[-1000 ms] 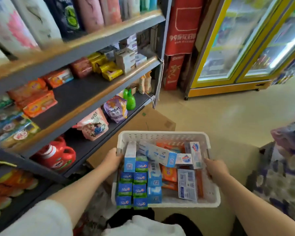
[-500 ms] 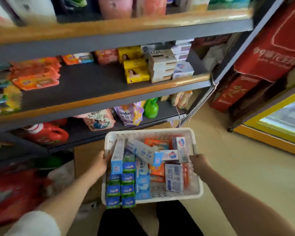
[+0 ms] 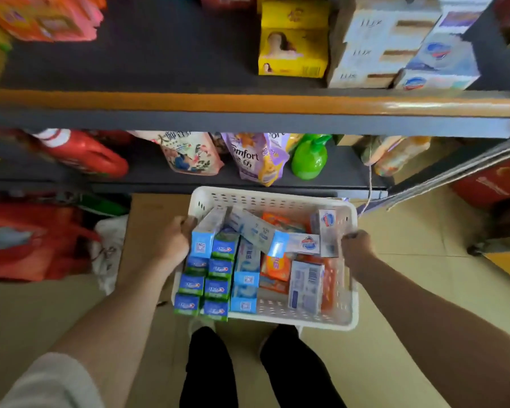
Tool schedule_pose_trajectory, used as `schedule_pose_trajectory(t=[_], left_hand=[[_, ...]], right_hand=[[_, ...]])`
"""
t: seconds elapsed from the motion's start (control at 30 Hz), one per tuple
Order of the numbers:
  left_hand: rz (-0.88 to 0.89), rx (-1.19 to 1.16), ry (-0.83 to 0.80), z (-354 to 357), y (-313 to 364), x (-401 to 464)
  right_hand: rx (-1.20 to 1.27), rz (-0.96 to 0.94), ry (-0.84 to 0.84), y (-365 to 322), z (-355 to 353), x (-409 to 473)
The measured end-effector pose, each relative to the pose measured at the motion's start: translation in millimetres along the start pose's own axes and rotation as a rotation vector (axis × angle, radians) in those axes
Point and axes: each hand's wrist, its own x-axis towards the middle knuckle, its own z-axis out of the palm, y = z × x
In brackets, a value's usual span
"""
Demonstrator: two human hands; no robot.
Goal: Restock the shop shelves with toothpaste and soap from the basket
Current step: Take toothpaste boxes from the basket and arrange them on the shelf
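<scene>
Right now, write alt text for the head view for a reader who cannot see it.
Two hands, left hand and right hand, grip a white plastic basket of toothpaste boxes and soap boxes before grey shop shelves stocked with yellow soap boxes, a purple Comfort pouch and a green spray bottle.

Green spray bottle [image 3: 309, 159], perhaps detergent.

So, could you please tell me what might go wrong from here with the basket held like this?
Both the left hand and the right hand grip the white basket, so freeing one to stock could tip it. The long toothpaste box lies loosely across the pile and might slide out.
</scene>
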Motion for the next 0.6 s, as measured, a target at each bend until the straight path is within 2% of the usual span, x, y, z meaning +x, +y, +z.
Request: schedule_pose_trajectory(t=[0.17, 0.23, 0.27, 0.3, 0.37, 0.43, 0.47, 0.53, 0.6], left_hand=[[-0.045, -0.022, -0.134, -0.9, -1.1, -6.8], [-0.081, -0.041, -0.136, -7.2, -0.3, -10.3], [-0.077, -0.029, -0.111, -11.5, 0.7, -12.5], [-0.041, -0.001, -0.074, -16.1, 0.8, -15.1], [0.075, 0.091, -0.021, -24.9, -0.9, -23.5], [0.185, 0.208, -0.017, -33.0, 0.3, -33.4], [0.229, 0.268, -0.016, -35.9, 1.8, -38.1], [0.311, 0.356, 0.014, -38.8, 8.5, -46.8], [0.298, 0.391, -0.014, -35.8, 14.1, -50.4]], right_hand=[[-0.140, 0.024, 0.049, -13.5, -14.6, -24.8], [-0.257, -0.121, 0.193, -33.3, -14.9, -45.9], [-0.271, -0.267, 0.259, -43.9, -11.1, -60.9], [-0.247, -0.424, 0.253, -54.3, -5.9, -77.3], [-0.213, -0.575, 0.009, -67.0, 16.0, -102.7], [-0.367, -0.497, -0.292, -76.8, 44.3, -115.8], [-0.460, -0.454, -0.349, -82.3, 54.7, -120.0], [-0.541, -0.412, -0.280, -90.6, 67.1, -124.8], [-0.566, -0.374, -0.202, -92.1, 69.7, -123.7]])
